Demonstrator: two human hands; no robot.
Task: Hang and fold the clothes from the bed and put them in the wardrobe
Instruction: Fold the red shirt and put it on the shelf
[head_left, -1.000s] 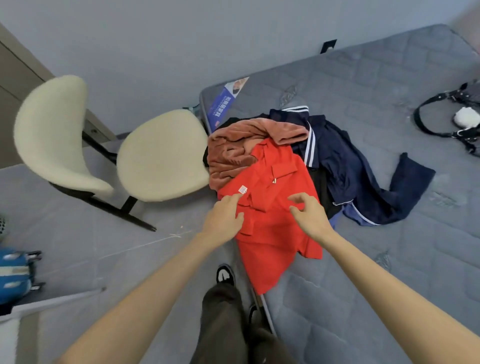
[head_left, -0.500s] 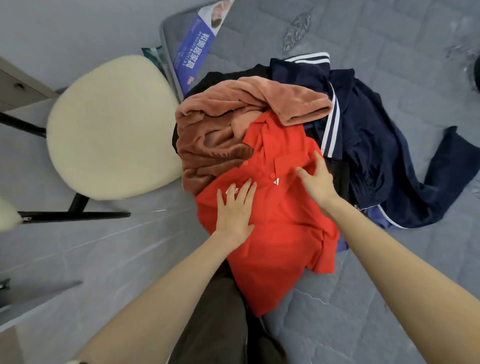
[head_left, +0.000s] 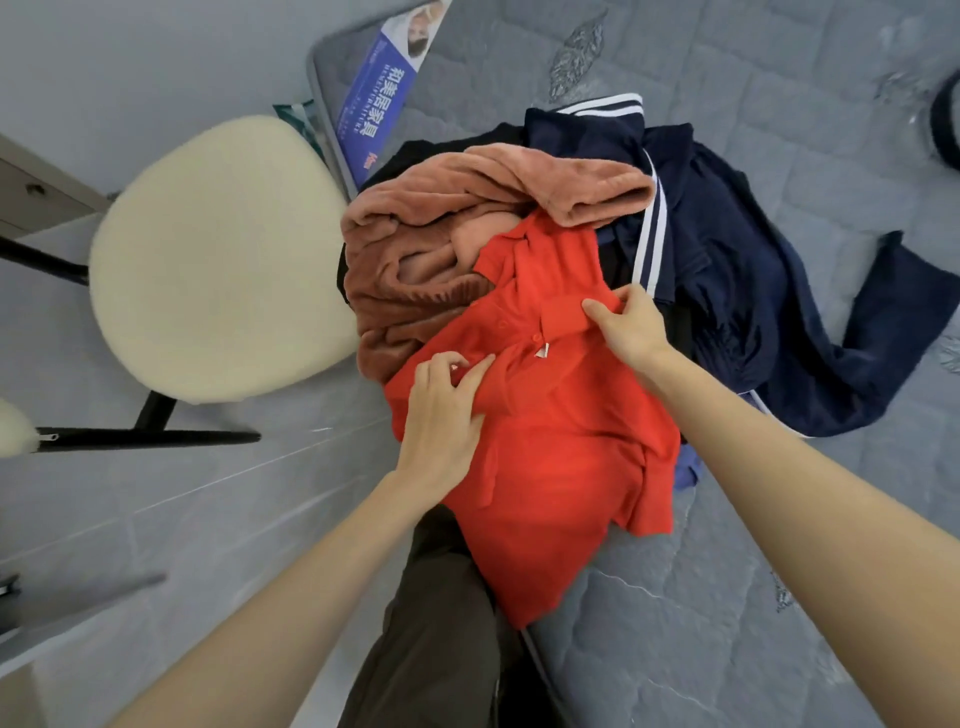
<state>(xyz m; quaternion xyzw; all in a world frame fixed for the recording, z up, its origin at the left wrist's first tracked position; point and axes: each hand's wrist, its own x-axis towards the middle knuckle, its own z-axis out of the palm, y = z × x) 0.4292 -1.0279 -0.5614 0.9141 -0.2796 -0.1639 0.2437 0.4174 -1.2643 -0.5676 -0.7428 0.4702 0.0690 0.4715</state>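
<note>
Two hands work the red polo shirt (head_left: 545, 467), which tops the clothes pile at the bed (head_left: 727, 623) edge beside the chair (head_left: 218, 260), with its hem drooping over that edge. The right hand (head_left: 631, 327) pinches a fold by the button placket, probably to lift the shirt free of the brown fleece (head_left: 415, 270) and navy jacket (head_left: 727, 249) under it. The left hand (head_left: 441, 410) lies on the chest with fingers nearly straight, pressing, likely steadying the cloth so only the shirt comes up. Versus half a second ago, the right hand was flat on the fabric and now grasps it. The left has barely shifted and the pile is unchanged.
</note>
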